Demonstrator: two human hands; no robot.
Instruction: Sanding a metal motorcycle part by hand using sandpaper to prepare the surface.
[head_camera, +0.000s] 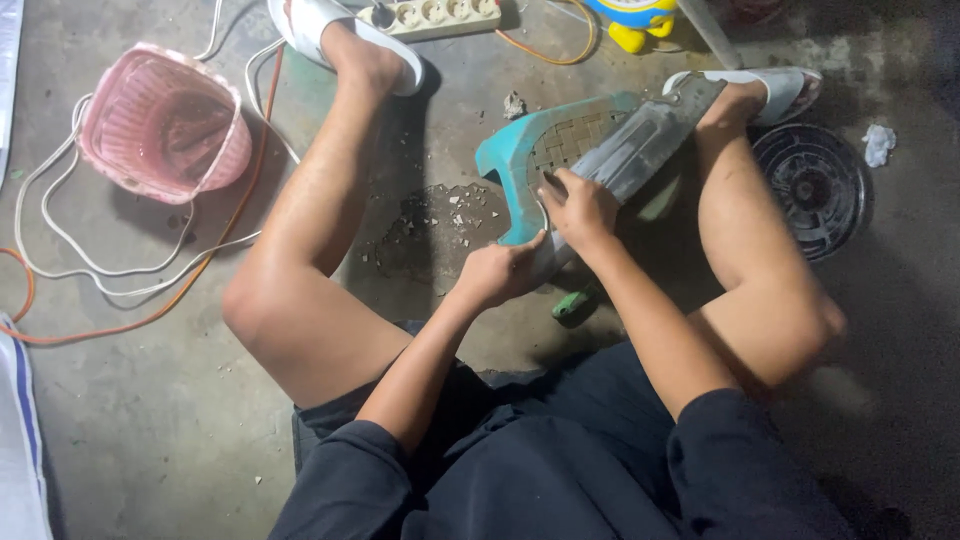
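Where the long grey metal panel leans across a teal plastic stool lying on its side on the concrete floor, both hands grip its near end; the right hand is closed over the upper edge, the left hand is clenched around the lower end; a green-handled tool lies just below; a pink basket and white cables sit well apart to the left; a round black fan grille lies at the right.

Dark shirt, dark shorts, white sandals

long grey metal panel lies tilted across a teal plastic stool.
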